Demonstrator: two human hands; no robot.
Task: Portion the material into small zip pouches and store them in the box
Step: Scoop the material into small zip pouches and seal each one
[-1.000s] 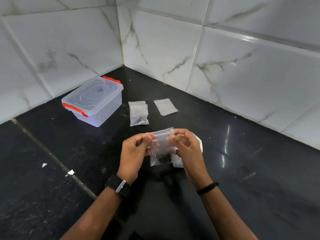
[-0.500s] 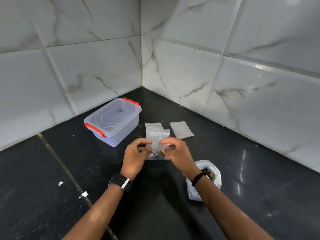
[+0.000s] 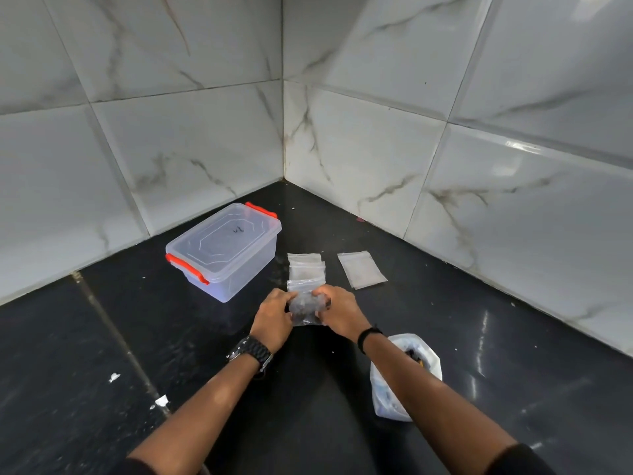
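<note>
Surface: black glossy counter (image 3: 513, 389), white marble-look tiles (image 3: 191, 149) behind.
Hands: left hand (image 3: 272, 318) and right hand (image 3: 340, 311), frame center, pinch 1 pouch (image 3: 306, 308).
Box: lidded box (image 3: 224, 250), center left.

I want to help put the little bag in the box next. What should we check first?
1. Pouch held by both the left hand and right hand: ok.
2. Dark material inside the pouch: ok.
3. Pouch zip pressed shut: cannot tell.
4. Box lid off: not ok, lid on; whether its orange clips are latched, cannot tell.
5. A hand free to open the box: not ok, both busy.
6. Spare pouches nearby on the counter: ok.
</note>
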